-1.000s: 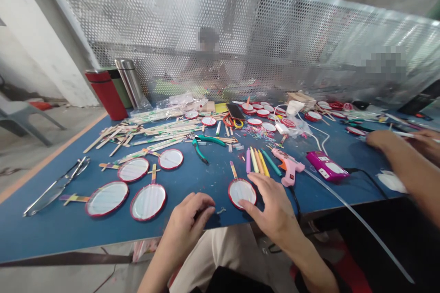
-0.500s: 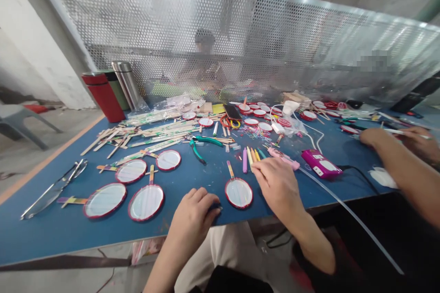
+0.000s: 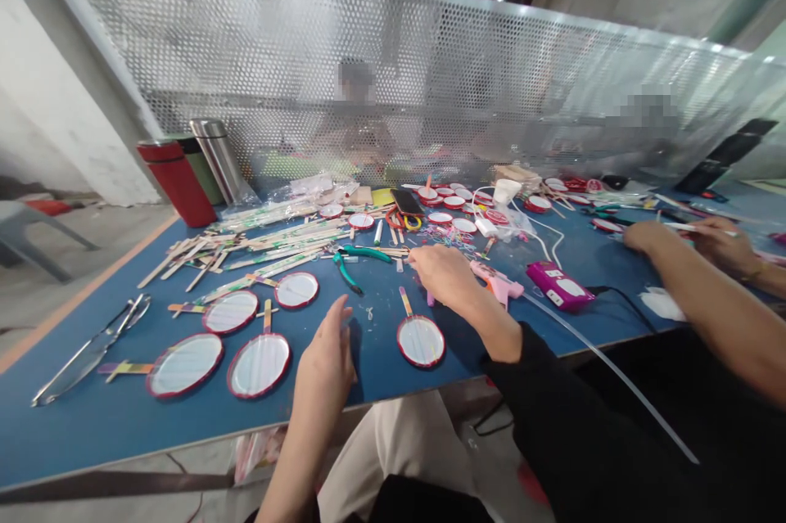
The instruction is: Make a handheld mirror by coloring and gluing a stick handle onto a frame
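Note:
My left hand (image 3: 322, 363) is held over the front of the table, fingers stretched forward, with no object visible in it. A small whitish scrap (image 3: 369, 313) lies just beyond it. My right hand (image 3: 447, 277) reaches forward, fingertips pressed together near small clear pieces and colourful rubber bands (image 3: 451, 238); anything pinched there is too small to make out. Beneath that hand, a row of coloured pens is mostly covered. Between my hands lies a round, white-faced paddle (image 3: 421, 341) with a red rim and striped stick handle. A pink glue gun (image 3: 502, 284) rests beside my right wrist.
Several similar paddles (image 3: 259, 365) and a pair of glasses (image 3: 92, 351) lie to the left. Green-handled pliers (image 3: 353, 261), wooden sticks (image 3: 270, 249) and a purple power adapter (image 3: 558, 287) are on the table. A co-worker's arms (image 3: 693, 286) extend from the right. A perforated metal screen (image 3: 295, 56) stands behind.
My right hand has moved forward and left, away from the pens' near ends. My left hand has shifted left and its fingers have straightened. The whitish scrap now shows on the table.

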Demonstrator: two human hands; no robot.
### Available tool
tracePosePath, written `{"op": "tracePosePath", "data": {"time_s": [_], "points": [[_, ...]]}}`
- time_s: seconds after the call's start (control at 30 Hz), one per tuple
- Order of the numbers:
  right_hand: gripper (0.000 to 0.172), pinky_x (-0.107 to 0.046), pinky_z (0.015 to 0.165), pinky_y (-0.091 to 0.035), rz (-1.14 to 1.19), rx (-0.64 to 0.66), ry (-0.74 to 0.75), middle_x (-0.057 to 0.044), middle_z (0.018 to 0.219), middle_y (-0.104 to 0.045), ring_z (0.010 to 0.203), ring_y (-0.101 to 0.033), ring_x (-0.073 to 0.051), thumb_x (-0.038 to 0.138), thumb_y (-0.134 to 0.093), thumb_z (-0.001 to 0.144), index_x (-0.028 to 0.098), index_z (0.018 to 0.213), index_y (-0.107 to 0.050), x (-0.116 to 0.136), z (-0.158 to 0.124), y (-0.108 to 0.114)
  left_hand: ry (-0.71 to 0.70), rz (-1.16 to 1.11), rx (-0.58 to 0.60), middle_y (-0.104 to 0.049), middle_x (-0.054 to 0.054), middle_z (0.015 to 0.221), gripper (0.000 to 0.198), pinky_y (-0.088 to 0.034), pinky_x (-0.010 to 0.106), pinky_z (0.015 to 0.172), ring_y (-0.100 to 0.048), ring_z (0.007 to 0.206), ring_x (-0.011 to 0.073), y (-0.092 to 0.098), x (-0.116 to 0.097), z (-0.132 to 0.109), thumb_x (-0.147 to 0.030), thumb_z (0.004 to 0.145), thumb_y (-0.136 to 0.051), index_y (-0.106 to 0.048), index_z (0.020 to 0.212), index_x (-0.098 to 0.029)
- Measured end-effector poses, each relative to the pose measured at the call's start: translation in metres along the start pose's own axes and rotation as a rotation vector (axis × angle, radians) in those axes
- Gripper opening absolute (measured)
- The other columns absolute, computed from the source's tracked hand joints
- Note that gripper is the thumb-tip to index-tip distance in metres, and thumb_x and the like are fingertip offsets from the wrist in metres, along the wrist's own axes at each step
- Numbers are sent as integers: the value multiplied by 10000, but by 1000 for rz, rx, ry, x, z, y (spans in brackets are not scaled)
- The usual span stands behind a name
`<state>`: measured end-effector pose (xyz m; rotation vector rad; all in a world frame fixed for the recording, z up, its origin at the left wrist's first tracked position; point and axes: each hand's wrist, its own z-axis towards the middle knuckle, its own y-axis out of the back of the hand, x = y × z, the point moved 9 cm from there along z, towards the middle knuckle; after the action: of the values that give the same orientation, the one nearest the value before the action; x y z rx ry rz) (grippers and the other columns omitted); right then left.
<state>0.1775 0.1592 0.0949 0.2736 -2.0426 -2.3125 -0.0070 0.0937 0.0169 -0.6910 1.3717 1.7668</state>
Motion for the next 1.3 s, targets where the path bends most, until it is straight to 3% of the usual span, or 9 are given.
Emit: {"op": "tracePosePath", "data": {"time_s": [0.03,0.1,0.2,0.3,0.4,0.57,0.87,1.1,1.3], "points": [[235,-303,730,-431,-4,-3,-12,-113,947,-728,920,-663,-242,180,-454,929,175,1002,-677,-2,-1,4,70,-108,57,-598,136,1254,451,-513,273,464,-623,486,112,-2,6,2,-273,904,-384,-358,1353,-241],[251,-303,728,-439,-11,-12,-47,-117,963,-724,922,-668,-241,170,-424,938,169,1023,-661,-7,-3,15,186,-351,103,-546,123,1281,516,-466,246,337,-612,441,97,-2,15,2,-354,892,-431,-278,1380,-286],[269,-320,731,-450,-17,-12,-78,-122,994,-714,944,-665,-255,169,-395,950,165,1061,-640,-12,2,30,244,-605,57,-595,6,945,394,-446,214,303,-588,421,92,5,20,-3,-436,864,-497,-413,1200,-248],[253,-340,748,-467,-11,47,-38,-123,1008,-705,968,-657,-264,171,-418,947,163,1035,-655,-5,21,30,212,-687,-21,-512,-91,632,255,-369,153,299,-474,349,57,13,18,-10,-440,870,-510,-488,993,-218],[181,-345,782,-498,11,150,49,-96,1036,-687,974,-646,-230,238,-515,936,158,1004,-662,10,47,14,195,-672,-47,-498,-102,548,233,-333,138,322,-430,350,52,16,15,-13,-435,882,-498,-500,945,-210],[288,-397,821,-535,18,249,133,-69,1138,-622,967,-629,-197,334,-586,919,160,1148,-591,26,70,-14,141,-607,-88,-524,-83,568,245,-391,174,413,-487,437,78,22,12,-11,-444,881,-489,-512,934,-206],[294,-408,838,-530,4,162,178,-79,1175,-607,996,-621,-206,322,-577,924,166,1173,-581,36,81,-28,105,-467,-98,-522,-56,581,291,-387,223,514,-468,533,121,24,17,-11,-481,883,-471,-552,926,-204],[290,-414,854,-522,34,106,373,-80,1183,-605,1015,-615,-210,317,-581,922,164,1168,-586,90,103,-36,82,-365,-103,-531,-46,594,311,-398,244,575,-499,576,140,26,17,-9,-489,897,-435,-559,910,-204],[307,-406,838,-530,3,105,406,-84,1185,-602,1000,-619,-208,321,-582,921,163,1184,-576,120,128,-46,99,-353,-108,-528,-45,583,305,-401,251,576,-507,565,148,26,16,-9,-476,896,-426,-561,905,-203]]}}
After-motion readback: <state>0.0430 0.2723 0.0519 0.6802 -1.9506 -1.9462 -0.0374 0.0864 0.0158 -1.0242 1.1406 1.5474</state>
